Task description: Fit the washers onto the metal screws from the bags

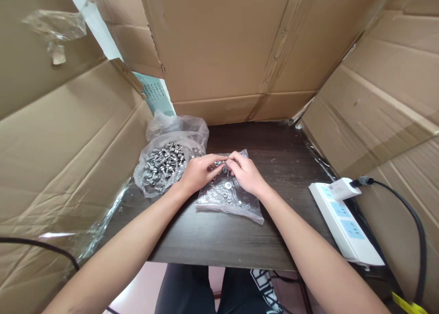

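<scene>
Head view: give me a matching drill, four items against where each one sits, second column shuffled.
Items:
1. open clear plastic bag of silver screws
2. flat clear plastic bag with loose washers
3. white power strip
4. brown cardboard wall

Places:
A. right edge of the dark wooden table
B. under both hands
C. behind the table
D. left of the left hand

Pairs: 1-D, 2-B, 3-A, 4-C

Around the flat plastic bag [228, 195] at the middle of the dark table [281, 167], room is tight. Cardboard walls [222, 53] close in behind, left and right of it. Just left of it bulges an open bag of screws [164, 165]. Right of it lies bare tabletop, then a white power strip [345, 222] with its black cable [416, 231]. The near edge is bare wood.
</scene>
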### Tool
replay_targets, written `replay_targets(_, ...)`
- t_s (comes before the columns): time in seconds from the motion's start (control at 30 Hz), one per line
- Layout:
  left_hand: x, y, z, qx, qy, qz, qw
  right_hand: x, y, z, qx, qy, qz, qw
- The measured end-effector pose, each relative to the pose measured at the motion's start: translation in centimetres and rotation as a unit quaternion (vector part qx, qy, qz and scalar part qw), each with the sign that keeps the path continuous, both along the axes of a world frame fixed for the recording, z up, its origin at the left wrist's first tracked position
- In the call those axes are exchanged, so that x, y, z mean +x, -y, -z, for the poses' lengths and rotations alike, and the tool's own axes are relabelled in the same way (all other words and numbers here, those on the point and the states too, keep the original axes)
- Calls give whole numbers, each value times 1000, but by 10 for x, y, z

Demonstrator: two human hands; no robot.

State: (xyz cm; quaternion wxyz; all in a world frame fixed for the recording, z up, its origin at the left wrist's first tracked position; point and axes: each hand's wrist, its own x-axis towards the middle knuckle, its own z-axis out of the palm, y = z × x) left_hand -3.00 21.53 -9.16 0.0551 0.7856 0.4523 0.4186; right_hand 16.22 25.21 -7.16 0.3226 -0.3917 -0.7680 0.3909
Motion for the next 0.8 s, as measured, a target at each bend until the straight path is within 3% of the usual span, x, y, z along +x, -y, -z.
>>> replay_targets(0.8,1,2,-3,-31,19,0,999,-1,2,-4,-1,-9,3,1000)
